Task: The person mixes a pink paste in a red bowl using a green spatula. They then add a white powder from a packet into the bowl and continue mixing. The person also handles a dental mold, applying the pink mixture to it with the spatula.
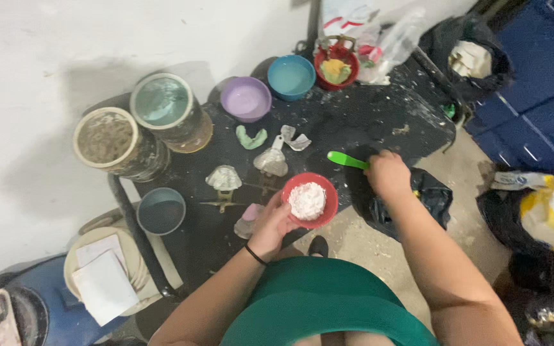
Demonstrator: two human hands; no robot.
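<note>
Head view: left hand fingers grip a red rubber bowl of dry, unmixed white powder; right hand fingers close on a green plastic spatula above the dark worktop.

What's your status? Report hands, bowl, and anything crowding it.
Left hand shut on red bowl of white powder. Right hand shut on green spatula, apart from bowl. Metal trays close beside bowl.

Makeshift workshop: plaster-spattered black table, mixing bowls, grimy buckets
</note>
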